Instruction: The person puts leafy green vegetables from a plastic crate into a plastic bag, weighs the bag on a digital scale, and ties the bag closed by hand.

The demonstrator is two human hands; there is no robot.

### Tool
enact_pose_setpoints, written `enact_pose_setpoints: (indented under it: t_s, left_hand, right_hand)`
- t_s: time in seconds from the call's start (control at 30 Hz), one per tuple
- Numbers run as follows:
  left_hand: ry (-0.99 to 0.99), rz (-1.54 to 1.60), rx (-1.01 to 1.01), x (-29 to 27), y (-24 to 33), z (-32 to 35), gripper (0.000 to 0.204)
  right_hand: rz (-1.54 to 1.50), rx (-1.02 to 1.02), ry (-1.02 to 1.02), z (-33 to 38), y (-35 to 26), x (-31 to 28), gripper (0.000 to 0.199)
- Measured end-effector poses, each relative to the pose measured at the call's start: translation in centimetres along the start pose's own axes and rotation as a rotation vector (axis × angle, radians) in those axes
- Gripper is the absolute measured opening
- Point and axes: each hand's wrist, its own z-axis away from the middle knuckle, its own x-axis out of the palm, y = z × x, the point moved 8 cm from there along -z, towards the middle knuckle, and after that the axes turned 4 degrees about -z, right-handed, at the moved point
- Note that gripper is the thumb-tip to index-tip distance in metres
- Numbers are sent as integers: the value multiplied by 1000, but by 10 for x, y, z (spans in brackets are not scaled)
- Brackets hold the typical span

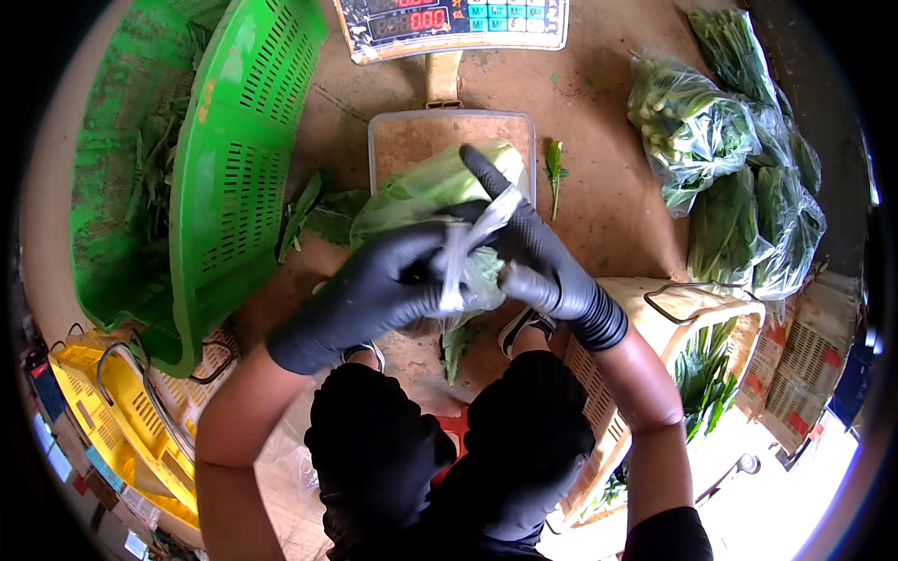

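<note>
A clear plastic bag of leafy greens (407, 198) rests on the platform (412, 131) of a weighing scale, its mouth toward me. My left hand (360, 285), in a black glove, is closed on the twisted plastic at the bag's mouth. From the right, my black-gloved right hand (552, 266) grips the same plastic, with one finger stretched forward over the bag. Pale strands of the bag's film cross between both hands. The fingertips are partly hidden by the film and by each other.
The scale's display panel (454, 23) stands at the far side. A green crate (238, 168) tilts at the left above a yellow crate (103, 411). Several bagged greens (692, 126) lie at the far right. A pale crate (645, 304) with greens stands at my right leg. Loose leaves (339, 217) litter the floor.
</note>
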Motion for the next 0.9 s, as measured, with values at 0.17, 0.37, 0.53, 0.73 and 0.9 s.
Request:
enact_pose_setpoints:
  t_s: [0.17,0.37,0.53,0.73,0.9]
  left_hand:
    - [360,-423,-239,-131,-65,9,13]
    - [255,753,-211,-21,-35,-80,24]
    - [301,859,-125,-107,-178,-114,23]
    - [258,-90,-144,-32,-46,-34,30]
    - [580,264,-86,-96,-81,95,31]
  right_hand:
    - [1193,11,-141,30,49,-47,36]
    - [1203,161,-248,40,99,13,19]
    - [1227,-86,-304,13,14,78,12]
    - [709,-19,-8,73,-62,59,23]
    - [663,-31,378,103,-191,-81,22]
